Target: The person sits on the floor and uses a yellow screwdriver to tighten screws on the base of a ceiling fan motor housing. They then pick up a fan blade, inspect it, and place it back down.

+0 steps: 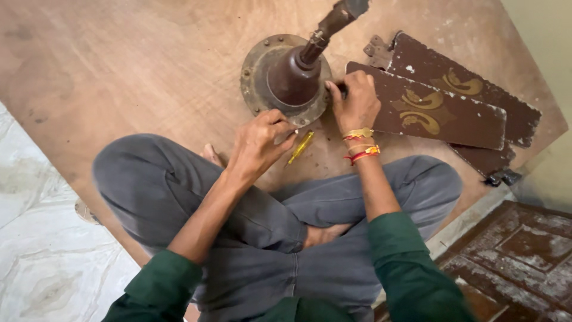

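Note:
A brown ceiling-fan motor housing (290, 77) with a down rod (329, 27) stands on a wooden board (119, 65) in front of my crossed legs. My right hand (356, 101) grips the near end of a brown fan blade (441, 110) with gold ornament, right at the motor's rim. My left hand (260, 140) is at the rim's front edge, fingers pinched on something small that I cannot make out. A yellow-handled screwdriver (300, 147) lies on the board between my hands.
More brown fan blades (471, 83) are stacked to the right, with a metal bracket end (503, 177) poking out. A pale marble floor (42, 238) lies left of the board; a carved dark wooden panel (524, 256) is at lower right.

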